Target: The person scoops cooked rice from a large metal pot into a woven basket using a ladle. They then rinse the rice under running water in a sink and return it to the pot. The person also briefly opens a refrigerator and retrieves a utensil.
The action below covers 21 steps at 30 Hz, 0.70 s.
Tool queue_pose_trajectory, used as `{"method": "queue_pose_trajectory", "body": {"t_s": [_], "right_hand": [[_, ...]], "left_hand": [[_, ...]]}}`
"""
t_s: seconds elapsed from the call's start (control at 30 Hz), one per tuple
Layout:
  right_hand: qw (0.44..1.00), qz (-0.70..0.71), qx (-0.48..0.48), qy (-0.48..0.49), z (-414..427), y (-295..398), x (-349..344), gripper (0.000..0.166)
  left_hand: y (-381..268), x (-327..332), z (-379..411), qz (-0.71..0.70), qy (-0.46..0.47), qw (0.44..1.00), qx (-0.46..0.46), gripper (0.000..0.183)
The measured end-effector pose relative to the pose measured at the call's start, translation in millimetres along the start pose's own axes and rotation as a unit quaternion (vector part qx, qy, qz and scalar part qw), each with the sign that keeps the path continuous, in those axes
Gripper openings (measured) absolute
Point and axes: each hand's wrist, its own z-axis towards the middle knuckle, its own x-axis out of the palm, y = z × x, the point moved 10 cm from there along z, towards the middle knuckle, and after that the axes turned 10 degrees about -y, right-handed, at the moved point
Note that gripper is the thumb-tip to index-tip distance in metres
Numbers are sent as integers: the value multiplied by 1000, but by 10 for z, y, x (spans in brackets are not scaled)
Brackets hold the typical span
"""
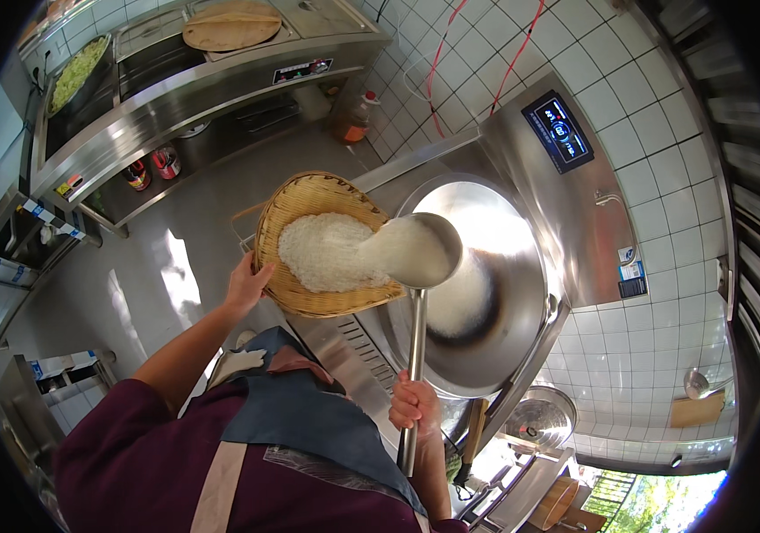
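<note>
With fingers and thumb on its rim, my left hand (248,285) holds a woven bamboo basket (313,190), which carries a heap of wet white rice (330,252). My right hand (414,405) grips the long metal handle of a large ladle (425,222). The ladle's bowl is tilted over the basket's right edge, and rice with cloudy liquid pours from it onto the heap. Below and to the right, a big metal wok (520,326) set in the stove holds more rice in whitish water (463,300).
A control panel with a lit display (558,132) is on the steel back wall, near a faucet (607,198). A plastic bottle (357,118) stands at the counter's end. Upper left, a steel counter bears a round wooden lid (232,25) and a tray of chopped greens (78,74).
</note>
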Motion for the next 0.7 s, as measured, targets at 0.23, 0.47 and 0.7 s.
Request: {"method": "queue_pose_trajectory", "body": {"t_s": [0.23,0.47,0.7], "right_hand": [[870,-425,-172,-182,77,107,2,10],[599,-698,-327,-217,-124,382,7,26],[671,-613,-347,-232,40,653,-661,16]], "left_hand": [[-10,-24,-25,26,-11,1000,-4,38],[30,-13,-10,2,-26,1000,-7,39],[81,43,35,-9,-9,1000,7,39]]}}
